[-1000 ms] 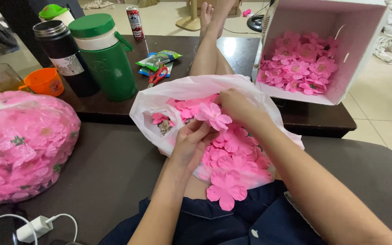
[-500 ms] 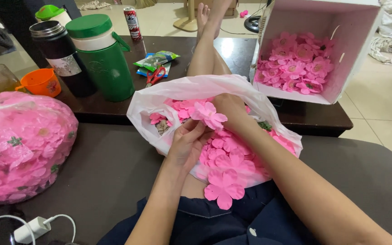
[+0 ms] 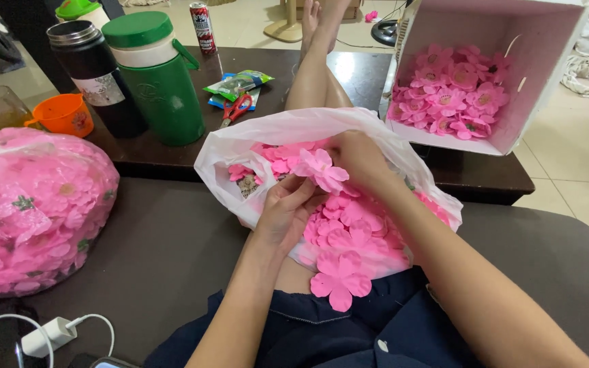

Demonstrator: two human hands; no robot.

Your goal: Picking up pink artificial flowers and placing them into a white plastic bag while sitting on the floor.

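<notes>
Your right hand [image 3: 357, 158] is closed in a pinch on a pink fabric flower with rounded petals [image 3: 322, 170], gripping it from its far right edge, while your left hand [image 3: 286, 211] comes up from below with the fingers curled and the fingertips touching the flower's lower left petals. The flower sits between the two hands, just above the open mouth of the white plastic bag [image 3: 274, 133] on your lap, its face tilted up toward you; it has no real long axis, being round, so what matters is that it lies left of and touching the right hand, and up and right of the left. Both hands are on it, the right holding more firmly as far as you can tell. Directly beneath, the bag is filled with loose pink flower pieces [image 3: 356, 235], and one of them, a loose pink flower cut-out [image 3: 339, 281], has spilled onto your dark shorts [image 3: 322, 334]. Farther out to the right, the white cardboard box tipped on its side [image 3: 547, 61] holds finished pink blossoms with darker centres [image 3: 444, 99]. On the dark tabletop [image 3: 151, 153] beyond the bag lie red-handled scissors [image 3: 235, 109], with a green lidded jug [image 3: 158, 78] to their left. At far left rests a tied clear bag packed with pink flowers [image 3: 32, 211].
</notes>
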